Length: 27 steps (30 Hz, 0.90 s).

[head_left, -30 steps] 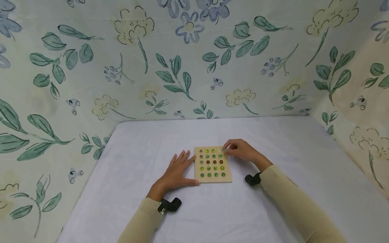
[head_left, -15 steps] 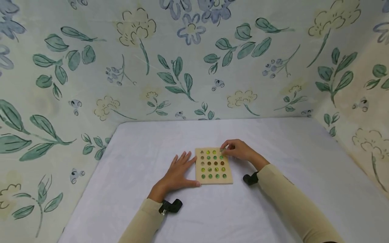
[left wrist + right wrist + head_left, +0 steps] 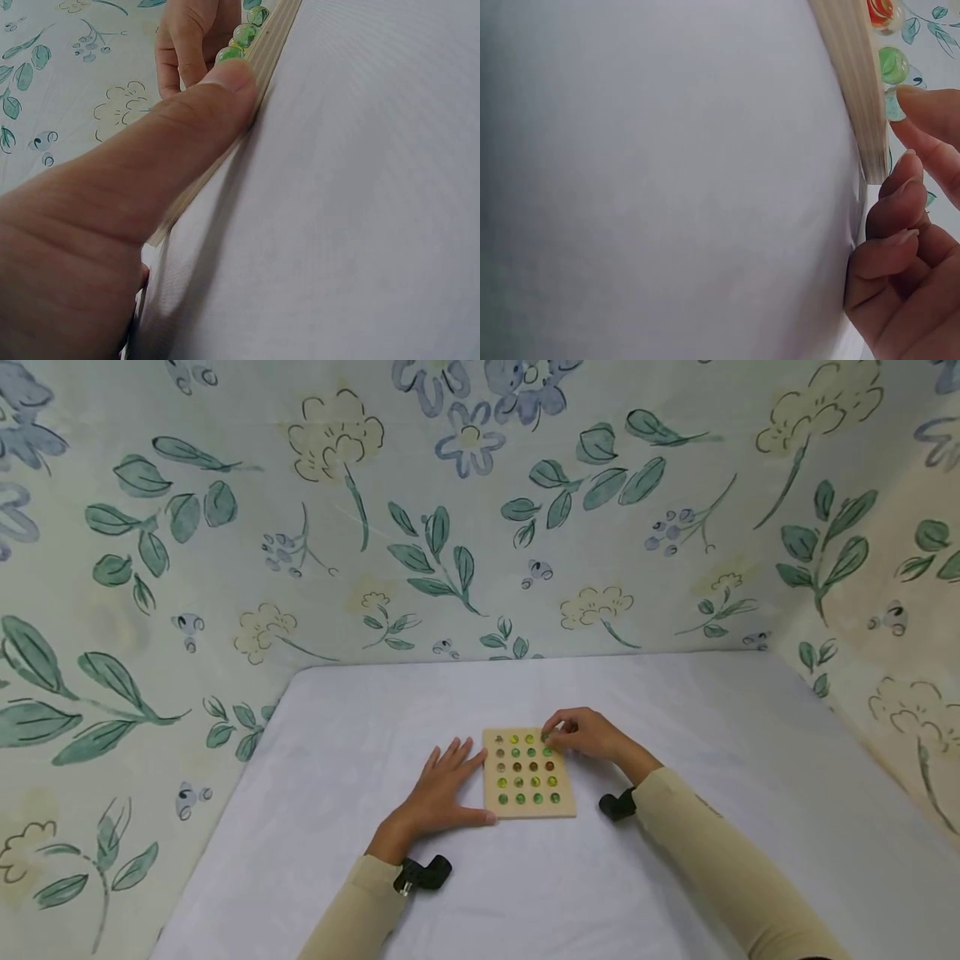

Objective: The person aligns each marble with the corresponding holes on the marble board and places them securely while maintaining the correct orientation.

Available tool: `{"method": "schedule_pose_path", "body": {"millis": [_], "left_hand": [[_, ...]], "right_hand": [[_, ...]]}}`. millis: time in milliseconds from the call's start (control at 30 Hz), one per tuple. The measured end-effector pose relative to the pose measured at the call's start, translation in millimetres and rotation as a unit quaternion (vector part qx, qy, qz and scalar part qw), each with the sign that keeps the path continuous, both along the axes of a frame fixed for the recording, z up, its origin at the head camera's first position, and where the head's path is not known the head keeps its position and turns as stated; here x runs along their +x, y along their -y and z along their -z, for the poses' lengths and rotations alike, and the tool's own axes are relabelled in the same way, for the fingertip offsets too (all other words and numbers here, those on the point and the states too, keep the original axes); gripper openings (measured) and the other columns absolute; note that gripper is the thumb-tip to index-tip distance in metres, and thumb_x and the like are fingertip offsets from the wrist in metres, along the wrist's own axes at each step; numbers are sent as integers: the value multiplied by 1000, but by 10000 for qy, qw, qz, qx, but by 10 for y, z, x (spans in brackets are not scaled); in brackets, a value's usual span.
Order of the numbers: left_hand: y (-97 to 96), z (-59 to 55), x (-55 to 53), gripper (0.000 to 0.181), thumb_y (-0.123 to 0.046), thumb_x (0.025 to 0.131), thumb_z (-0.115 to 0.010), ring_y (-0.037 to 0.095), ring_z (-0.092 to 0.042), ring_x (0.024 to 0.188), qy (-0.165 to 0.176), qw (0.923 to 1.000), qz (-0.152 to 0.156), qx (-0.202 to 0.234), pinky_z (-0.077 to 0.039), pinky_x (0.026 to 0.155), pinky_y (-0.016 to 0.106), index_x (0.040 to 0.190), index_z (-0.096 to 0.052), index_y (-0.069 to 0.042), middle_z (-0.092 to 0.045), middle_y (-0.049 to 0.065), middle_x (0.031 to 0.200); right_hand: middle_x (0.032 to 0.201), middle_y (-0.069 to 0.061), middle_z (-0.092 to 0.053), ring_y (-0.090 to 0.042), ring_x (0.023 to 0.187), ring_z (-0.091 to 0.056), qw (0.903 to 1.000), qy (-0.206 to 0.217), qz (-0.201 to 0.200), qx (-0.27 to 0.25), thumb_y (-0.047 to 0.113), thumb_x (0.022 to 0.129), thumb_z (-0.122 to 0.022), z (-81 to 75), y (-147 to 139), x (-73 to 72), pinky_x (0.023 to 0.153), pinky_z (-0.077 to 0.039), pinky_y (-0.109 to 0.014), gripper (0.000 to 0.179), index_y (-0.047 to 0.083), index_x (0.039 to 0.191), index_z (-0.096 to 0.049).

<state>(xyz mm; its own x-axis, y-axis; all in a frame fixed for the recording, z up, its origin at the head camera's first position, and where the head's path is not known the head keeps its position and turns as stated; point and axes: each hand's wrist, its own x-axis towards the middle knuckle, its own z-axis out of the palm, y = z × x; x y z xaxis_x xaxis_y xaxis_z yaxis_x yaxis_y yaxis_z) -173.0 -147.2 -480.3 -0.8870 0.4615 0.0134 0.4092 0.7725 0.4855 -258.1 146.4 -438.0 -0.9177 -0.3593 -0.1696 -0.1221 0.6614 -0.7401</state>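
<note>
A square wooden board (image 3: 528, 810) lies on the table, its rows filled with glass marbles in green, yellow and brown, such as a green marble (image 3: 521, 798) at the near side. Fingers spread, my left hand (image 3: 435, 793) steadies the board's left side; its thumb (image 3: 187, 124) presses the near edge in the left wrist view. At the far right corner my right hand (image 3: 592, 735) pinches a pale green marble (image 3: 893, 105) between thumb and index finger, right over the board. Its other fingers curl beside the board's edge. In the head view the fingertips partly cover this marble.
White cloth covers the table (image 3: 360, 710) around the board. Behind it hangs a floral-printed curtain (image 3: 480, 510), with another patterned panel on the right. A black camera (image 3: 423, 872) is strapped at the left wrist, another camera (image 3: 618, 805) at the right.
My right hand has shifted slightly left, bringing its pinched marble over the board's far right corner. The left hand stays in place on the board.
</note>
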Motion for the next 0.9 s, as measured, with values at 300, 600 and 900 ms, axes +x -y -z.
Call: {"method": "schedule_pose_path", "body": {"millis": [300, 600, 900], "left_hand": [[14, -59, 3, 107, -76, 70, -65, 20, -1, 148, -89, 10000, 23, -6, 4, 118, 44, 154, -26, -23, -13, 3, 161], [64, -92, -14, 82, -65, 85, -57, 17, -12, 147, 63, 9965, -503, 661, -3, 119, 41, 153, -28, -28, -23, 1, 159], [99, -379, -16, 68, -52, 90, -60, 28, -20, 146, -925, 9926, -667, 428, -8, 116, 56, 149, -39, -26, -30, 5, 156]], "right_hand": [[86, -7, -57, -22, 75, -50, 9997, -146, 205, -25, 22, 88, -70, -20, -62, 71, 62, -44, -30, 19, 18, 107, -71], [87, -6, -57, -22, 75, -51, 9986, -432, 249, -168, 25, 88, -71, -62, -178, 301, 60, -45, -31, 23, 15, 109, -69], [94, -4, -61, -23, 89, -56, 9929, -1122, 391, 32, 29, 92, -67, -279, -338, 455, 71, -49, -33, 29, 12, 115, -67]]}}
